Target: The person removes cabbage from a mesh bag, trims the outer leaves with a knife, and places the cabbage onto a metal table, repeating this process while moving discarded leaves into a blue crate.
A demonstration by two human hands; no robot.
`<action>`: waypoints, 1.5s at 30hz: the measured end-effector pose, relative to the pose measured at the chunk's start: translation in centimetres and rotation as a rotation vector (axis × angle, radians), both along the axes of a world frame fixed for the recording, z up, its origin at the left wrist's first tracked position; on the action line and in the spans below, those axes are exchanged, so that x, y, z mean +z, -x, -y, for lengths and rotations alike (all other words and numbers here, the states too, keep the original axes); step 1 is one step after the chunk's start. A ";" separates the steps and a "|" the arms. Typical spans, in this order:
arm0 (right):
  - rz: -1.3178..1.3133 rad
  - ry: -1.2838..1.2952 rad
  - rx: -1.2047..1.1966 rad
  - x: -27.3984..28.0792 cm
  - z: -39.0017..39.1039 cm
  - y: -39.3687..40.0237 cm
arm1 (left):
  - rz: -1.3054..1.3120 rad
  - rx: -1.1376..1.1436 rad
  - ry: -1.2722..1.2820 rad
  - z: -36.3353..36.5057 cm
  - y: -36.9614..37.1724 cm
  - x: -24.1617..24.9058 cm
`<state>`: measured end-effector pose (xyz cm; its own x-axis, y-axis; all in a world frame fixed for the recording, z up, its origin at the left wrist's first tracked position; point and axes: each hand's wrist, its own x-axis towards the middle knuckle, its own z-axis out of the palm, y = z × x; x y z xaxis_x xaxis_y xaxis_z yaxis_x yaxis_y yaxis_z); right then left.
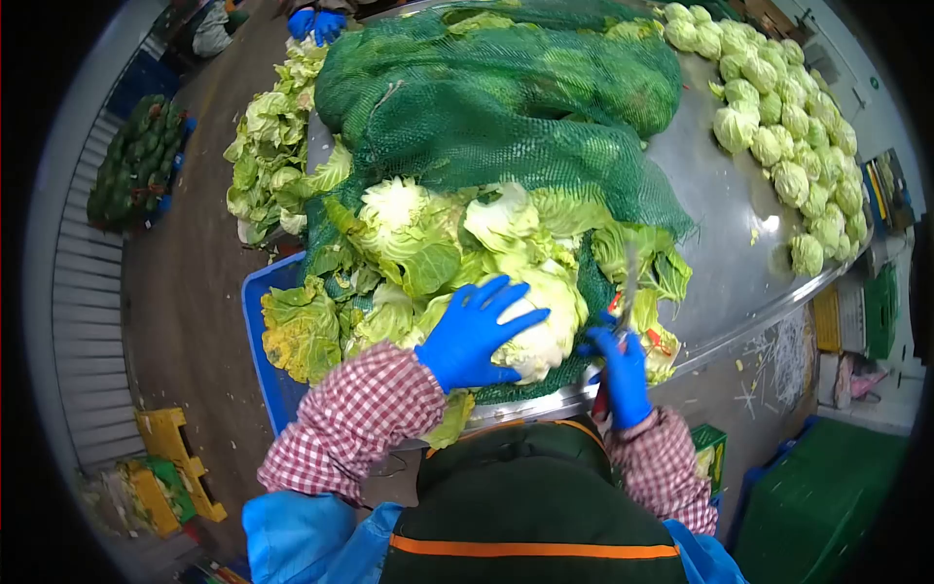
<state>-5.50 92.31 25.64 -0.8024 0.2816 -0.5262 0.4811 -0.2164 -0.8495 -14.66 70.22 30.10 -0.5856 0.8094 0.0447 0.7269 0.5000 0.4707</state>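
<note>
My left hand (pixel 477 336), in a blue glove, rests on a pale green cabbage (pixel 547 341) with its fingers spread over the top. To the right, my right hand (pixel 623 375), also gloved in blue, is closed around a knife (pixel 630 277) whose blade points away from me. Part of the knife's handle is hidden by the fingers. More cabbages (pixel 394 219) with loose outer leaves lie just beyond my left hand, at the mouth of a green mesh sack (pixel 506 146). Trimmed leaves (pixel 671 273) lie beyond the knife.
Several trimmed cabbages (pixel 793 136) line the right side of the metal table (pixel 710 185). A blue bin (pixel 255 302) stands at the left edge, and a leaf heap (pixel 272 136) is behind it. Another person's blue-gloved hands (pixel 316 23) show at the far end.
</note>
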 end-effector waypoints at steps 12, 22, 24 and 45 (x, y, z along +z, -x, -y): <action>-0.394 -0.469 0.297 0.1 1.1 1.4 | -0.190 0.509 -0.124 -1.0 -4.2 -0.9; -0.406 -0.906 0.254 -3.0 2.7 -2.1 | -0.116 0.594 -0.015 -5.4 -3.1 -1.2; -0.249 -0.600 -0.069 -6.1 0.9 0.0 | -0.110 0.606 -0.011 -5.2 -3.4 -1.4; 0.089 -0.109 0.138 -1.8 0.6 5.1 | -0.063 0.731 -0.115 -4.3 -2.1 -1.8</action>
